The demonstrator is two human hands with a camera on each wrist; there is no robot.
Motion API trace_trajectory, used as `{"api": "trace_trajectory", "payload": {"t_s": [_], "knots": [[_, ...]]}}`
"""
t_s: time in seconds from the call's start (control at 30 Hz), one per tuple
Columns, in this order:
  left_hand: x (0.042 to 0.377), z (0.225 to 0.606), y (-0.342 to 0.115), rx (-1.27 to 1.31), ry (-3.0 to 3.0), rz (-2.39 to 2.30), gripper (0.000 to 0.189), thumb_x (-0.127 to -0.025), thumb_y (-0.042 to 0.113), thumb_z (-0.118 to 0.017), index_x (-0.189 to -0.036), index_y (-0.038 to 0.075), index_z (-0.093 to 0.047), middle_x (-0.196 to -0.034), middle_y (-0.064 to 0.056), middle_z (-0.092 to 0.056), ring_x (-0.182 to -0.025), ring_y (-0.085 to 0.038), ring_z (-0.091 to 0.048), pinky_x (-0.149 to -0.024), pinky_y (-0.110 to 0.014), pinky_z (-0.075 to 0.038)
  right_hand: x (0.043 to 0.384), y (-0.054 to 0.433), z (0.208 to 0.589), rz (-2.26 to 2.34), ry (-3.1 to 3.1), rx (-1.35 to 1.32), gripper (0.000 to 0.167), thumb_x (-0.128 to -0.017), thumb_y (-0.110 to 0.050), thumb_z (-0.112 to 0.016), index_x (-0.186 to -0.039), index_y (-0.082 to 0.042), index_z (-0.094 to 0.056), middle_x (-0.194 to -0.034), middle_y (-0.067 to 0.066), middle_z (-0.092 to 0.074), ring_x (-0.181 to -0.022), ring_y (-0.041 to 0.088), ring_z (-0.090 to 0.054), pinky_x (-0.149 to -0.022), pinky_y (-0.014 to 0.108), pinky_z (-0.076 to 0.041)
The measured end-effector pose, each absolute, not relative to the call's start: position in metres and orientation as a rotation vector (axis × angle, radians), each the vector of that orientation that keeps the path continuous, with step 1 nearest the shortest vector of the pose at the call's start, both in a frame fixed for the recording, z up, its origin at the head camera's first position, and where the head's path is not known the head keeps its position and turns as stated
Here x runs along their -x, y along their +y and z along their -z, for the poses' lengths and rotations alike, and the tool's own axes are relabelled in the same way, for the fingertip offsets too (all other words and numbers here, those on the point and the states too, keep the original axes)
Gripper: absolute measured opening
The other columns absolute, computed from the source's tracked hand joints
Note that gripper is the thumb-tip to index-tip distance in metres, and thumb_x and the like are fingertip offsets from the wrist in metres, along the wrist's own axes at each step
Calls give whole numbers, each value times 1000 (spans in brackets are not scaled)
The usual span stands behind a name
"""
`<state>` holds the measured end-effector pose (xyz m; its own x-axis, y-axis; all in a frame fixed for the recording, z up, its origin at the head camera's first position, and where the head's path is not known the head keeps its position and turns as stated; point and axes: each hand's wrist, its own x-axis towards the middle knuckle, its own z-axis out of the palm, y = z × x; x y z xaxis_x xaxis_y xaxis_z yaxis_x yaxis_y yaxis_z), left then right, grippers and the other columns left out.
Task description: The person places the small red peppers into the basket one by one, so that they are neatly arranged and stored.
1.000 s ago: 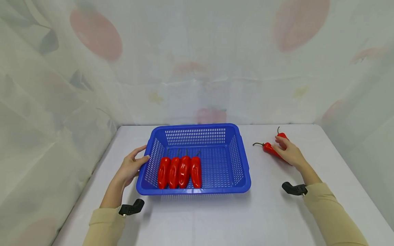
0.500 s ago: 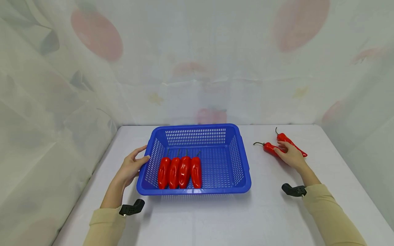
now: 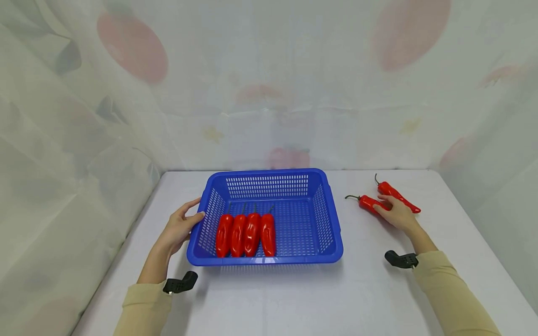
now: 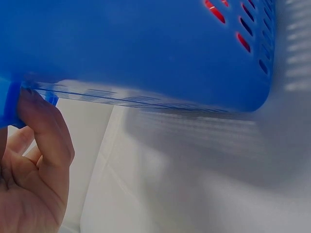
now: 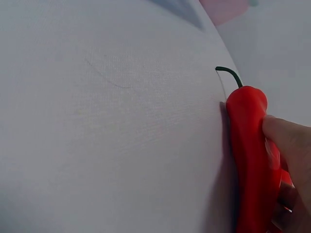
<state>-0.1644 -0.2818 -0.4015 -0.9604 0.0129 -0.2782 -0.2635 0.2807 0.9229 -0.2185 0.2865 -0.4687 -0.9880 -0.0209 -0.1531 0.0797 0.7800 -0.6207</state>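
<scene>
Right hand (image 3: 397, 215) has slid clear of the far pepper (image 3: 397, 194), pinching the glossy tapered near pepper (image 5: 250, 145) below its stem; left hand (image 3: 178, 228) grips the perforated basket (image 3: 265, 261).

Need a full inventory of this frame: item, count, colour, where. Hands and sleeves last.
Flat smooth-topped table: 1, white, below everything.
Printed backdrop sheeting: count unclear, whitish with faded red and yellow prints, behind and both sides.
Rectangular perforated plastic basket: 1, blue, between the hands.
Long glossy green-stemmed peppers: 4, red, side by side in the basket's left half.
Nearer loose pepper: 1, red, right of basket, held.
Farther loose pepper: 1, red, beyond the held one.
Wrist devices: 2, black, one per wrist.
Sleeves: 2, beige, forearms.
Left hand: 1, gripping basket's left rim.
Right hand: 1, on nearer loose pepper.
</scene>
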Motion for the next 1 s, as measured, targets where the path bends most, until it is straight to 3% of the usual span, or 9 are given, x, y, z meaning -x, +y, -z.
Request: {"api": "trace_trajectory", "payload": {"t_s": [0.7,1.0], "knots": [[167,406,-285,247,2320,-1733,61,-94,25,-53,-147,19,-23,-116,-29,-56,-83,-29,-68,-69,-45,-56,218,285,473,1005,2754,-11,60,-91,-39,-53,-134,-1,-38,-129,31,-41,-117,48,-34,-94,66,-32],[175,423,-294,250,2347,-1723,64,-90,36,-57,-145,26,-26,-116,-25,-58,-84,-27,-68,-69,-45,-56,218,284,476,1028,2795,-4,61,-91,-39,-54,-134,1,-38,-130,30,-41,-118,47,-35,-95,65,-34]]}}
